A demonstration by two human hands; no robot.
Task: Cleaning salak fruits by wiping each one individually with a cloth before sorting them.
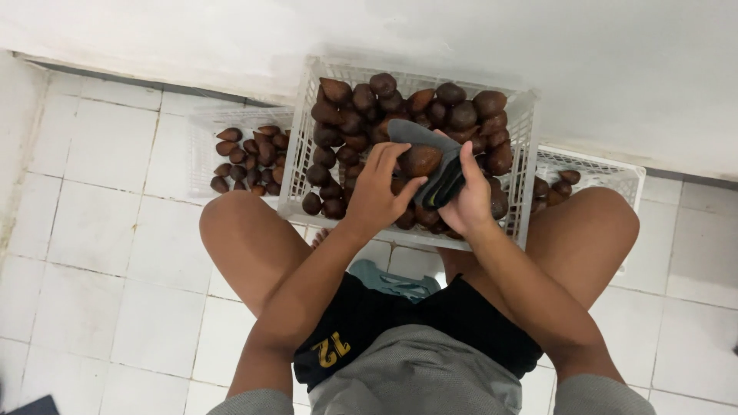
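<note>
A white plastic crate (524, 154) stands on the floor between my knees, heaped with several brown scaly fruits (361, 115). My left hand (377, 192) grips one brown fruit (421, 160) over the crate. My right hand (469, 196) holds a dark grey cloth (430, 157) that wraps around the back and underside of that fruit. Both hands meet at the fruit, above the near part of the heap.
A second white crate (201, 146) at the left holds several smaller fruits. A third white crate (607, 170) at the right holds a few fruits, partly behind my right knee. White floor tiles surround me, and a white wall rises behind the crates.
</note>
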